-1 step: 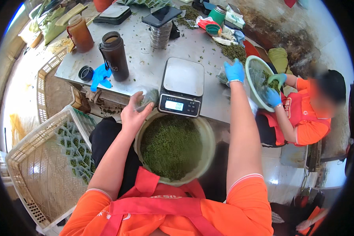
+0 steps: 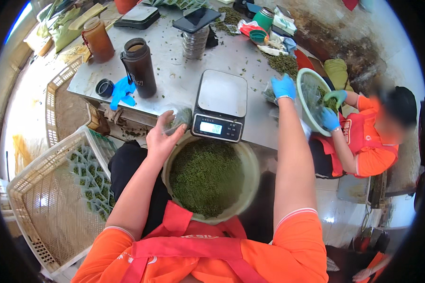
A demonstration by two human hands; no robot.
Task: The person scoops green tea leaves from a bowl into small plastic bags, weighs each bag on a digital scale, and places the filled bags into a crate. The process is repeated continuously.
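My bare left hand (image 2: 160, 137) holds a small clear packet of green leaves (image 2: 179, 118) just left of the digital scale (image 2: 220, 104), above the rim of the big basin (image 2: 251, 186). The basin sits in my lap, full of loose green leaves (image 2: 207, 177). My right hand (image 2: 283, 87), in a blue glove, reaches to the metal table's (image 2: 174, 56) right edge and grips another small clear packet of leaves (image 2: 269, 95). The scale's platform is bare.
A person in orange sits at the right, gloved hands in a pale green bowl (image 2: 307, 78). On the table are a dark bottle (image 2: 139, 66), amber jar (image 2: 98, 40), blue glove (image 2: 120, 92) and stacked tins (image 2: 196, 40). A white crate (image 2: 42, 198) with filled packets stands at my left.
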